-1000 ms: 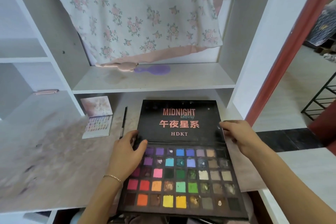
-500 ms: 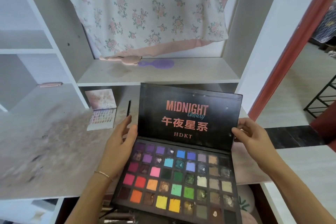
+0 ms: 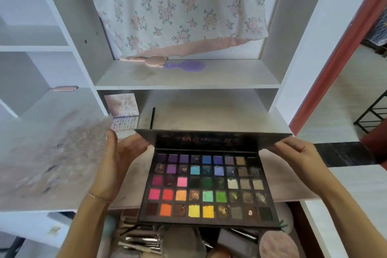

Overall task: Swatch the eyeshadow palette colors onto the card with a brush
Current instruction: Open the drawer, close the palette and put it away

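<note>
A large black eyeshadow palette (image 3: 207, 219) with several rows of coloured pans lies in front of me, partly overhanging the desk edge. Its lid (image 3: 211, 142) tilts forward over the pans, so I see it almost edge-on and the lettering is blurred. My left hand (image 3: 117, 163) holds the lid's left corner with thumb raised. My right hand (image 3: 297, 153) pinches the lid's right corner. A thin black brush (image 3: 152, 118) lies on the desk behind the palette, untouched. No card is clearly visible.
A small open palette with a pale pink lid (image 3: 123, 114) stands left of the brush. A purple hairbrush (image 3: 185, 66) lies on the shelf above. The stained desk surface (image 3: 52, 153) stretches left. An open drawer (image 3: 167, 241) below holds brushes and puffs.
The lid, flat on the desk a second ago, has swung up and now tips forward over the pans. Both hands rose with its corners, and the palette sits nearer to me.
</note>
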Action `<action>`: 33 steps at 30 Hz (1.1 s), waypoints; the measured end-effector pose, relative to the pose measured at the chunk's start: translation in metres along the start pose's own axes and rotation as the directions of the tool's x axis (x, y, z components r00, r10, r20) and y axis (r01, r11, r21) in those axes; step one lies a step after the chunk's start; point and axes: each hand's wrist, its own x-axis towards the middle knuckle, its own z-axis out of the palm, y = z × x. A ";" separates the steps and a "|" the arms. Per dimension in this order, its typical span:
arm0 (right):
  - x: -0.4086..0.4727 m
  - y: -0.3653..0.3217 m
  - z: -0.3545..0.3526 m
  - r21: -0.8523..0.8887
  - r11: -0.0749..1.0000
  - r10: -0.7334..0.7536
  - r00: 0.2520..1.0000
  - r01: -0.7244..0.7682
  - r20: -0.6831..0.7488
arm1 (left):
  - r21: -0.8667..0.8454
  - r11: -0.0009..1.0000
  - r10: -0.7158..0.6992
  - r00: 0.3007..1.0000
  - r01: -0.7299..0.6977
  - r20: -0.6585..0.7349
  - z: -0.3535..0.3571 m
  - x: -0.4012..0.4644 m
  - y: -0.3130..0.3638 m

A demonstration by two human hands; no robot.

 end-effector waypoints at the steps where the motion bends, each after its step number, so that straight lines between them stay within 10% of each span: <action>1: -0.005 0.002 0.000 0.034 0.999 0.020 1.000 -0.021 0.024 | 0.013 1.000 -0.007 1.000 0.007 -0.007 0.000 -0.002 0.003; 5: -0.022 0.003 0.011 0.047 0.998 0.041 0.999 -0.042 0.009 | 0.253 0.967 -0.058 0.993 0.030 0.104 -0.008 -0.012 0.007; 10: -0.024 0.005 0.029 -0.246 0.969 -0.009 0.998 -0.006 -0.059 | 0.749 0.654 -0.004 0.989 -0.109 0.148 -0.006 -0.028 -0.013; 15: -0.009 0.004 0.058 -0.629 0.771 -0.079 0.995 0.102 0.064 | 0.869 0.449 0.099 0.978 -0.209 0.185 0.011 -0.045 -0.027; 24: -0.015 -0.010 0.082 -0.737 0.616 -0.158 0.960 0.278 0.230 | 0.841 0.535 0.294 0.915 0.082 -0.276 0.017 -0.086 -0.027; 33: -0.060 -0.013 0.094 -0.767 0.593 -0.236 0.964 0.246 0.127 | 0.419 0.819 -0.263 0.906 0.392 -0.333 0.020 -0.121 -0.033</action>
